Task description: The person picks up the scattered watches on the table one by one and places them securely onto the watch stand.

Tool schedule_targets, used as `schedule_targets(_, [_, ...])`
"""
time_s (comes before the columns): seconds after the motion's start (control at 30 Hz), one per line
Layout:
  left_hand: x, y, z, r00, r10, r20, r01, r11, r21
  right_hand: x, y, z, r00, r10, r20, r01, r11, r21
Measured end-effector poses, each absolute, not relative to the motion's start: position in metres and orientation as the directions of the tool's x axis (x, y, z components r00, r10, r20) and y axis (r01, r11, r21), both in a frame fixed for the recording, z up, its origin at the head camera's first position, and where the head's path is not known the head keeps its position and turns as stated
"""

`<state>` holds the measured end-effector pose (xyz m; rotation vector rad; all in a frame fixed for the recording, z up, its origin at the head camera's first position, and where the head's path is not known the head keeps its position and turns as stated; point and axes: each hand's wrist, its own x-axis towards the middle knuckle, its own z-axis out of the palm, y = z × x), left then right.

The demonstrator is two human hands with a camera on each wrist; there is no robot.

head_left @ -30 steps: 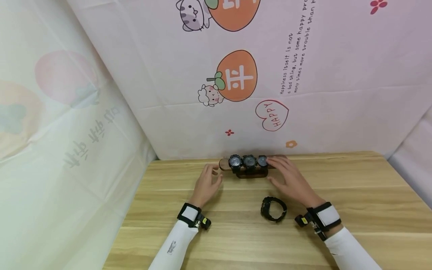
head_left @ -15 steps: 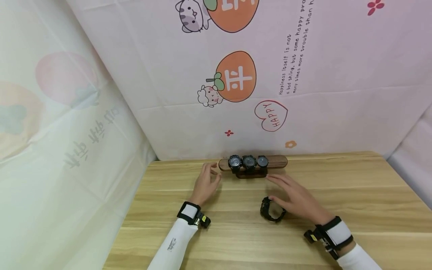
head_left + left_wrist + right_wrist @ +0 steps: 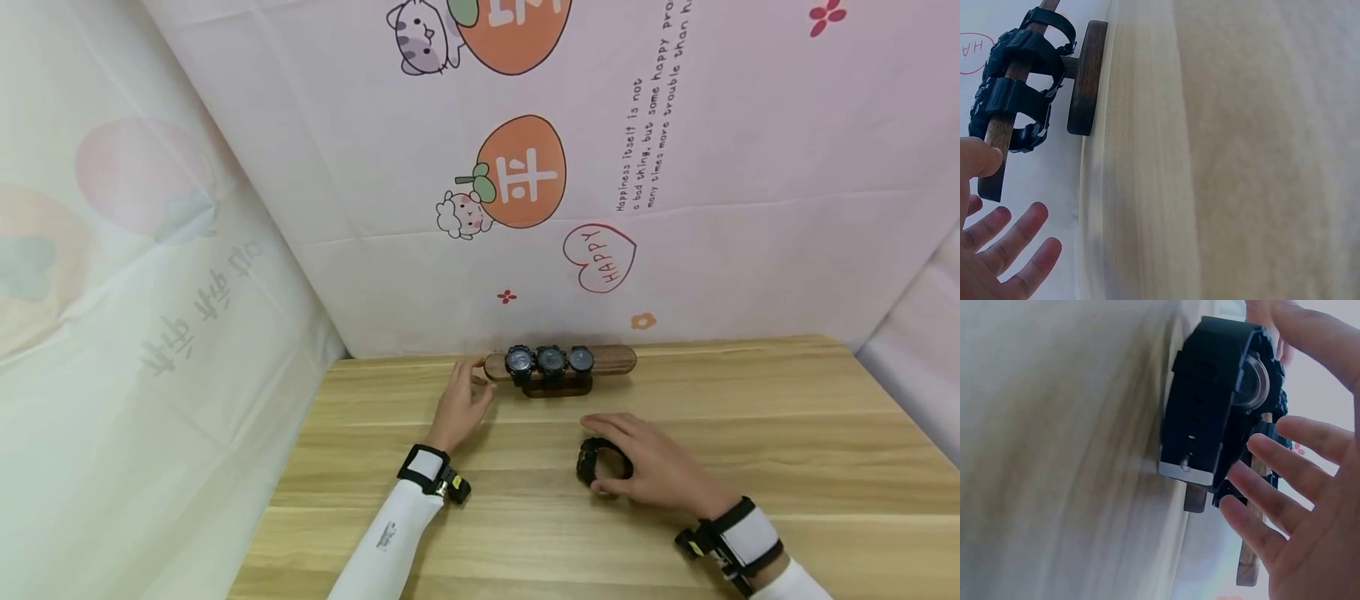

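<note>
A black wristwatch, its strap closed in a loop, stands on its side on the wooden table. Around it my right hand is spread, thumb at the near side and fingers beyond. In the right wrist view the watch's strap faces the camera, beside straight, parted fingers. At the back, a dark wooden watch stand carries three black watches. My left hand is at the stand's left end, fingers loosely bent; the left wrist view shows the thumb overlapping the bar, contact unclear.
Behind the stand hangs a pale printed cloth along the table's back edge. Another cloth hangs on the left. The light wooden table extends toward the front and right.
My right hand has drawn back from the stand's right end, coming nearer and down around the loose watch. My left hand has stayed by the stand's left end.
</note>
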<state>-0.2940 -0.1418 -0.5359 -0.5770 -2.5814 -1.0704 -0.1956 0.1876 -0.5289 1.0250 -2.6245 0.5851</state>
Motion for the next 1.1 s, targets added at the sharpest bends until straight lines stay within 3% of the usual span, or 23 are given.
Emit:
schedule_targets(0.47, [-0.297, -0.141, -0.536, -0.862, 0.268, 0.431, 0.487, 0.675, 0.555, -0.188, 0.187, -0.534, -0.76, -0.583, 0.286, -0.649, 0.694, -0.312])
schedule_targets(1.1, [-0.3, -0.136, -0.533, -0.888, 0.26, 0.379, 0.443, 0.704, 0.555, -0.185, 0.183, -0.534, -0.778, -0.569, 0.266, -0.628, 0.717, -0.303])
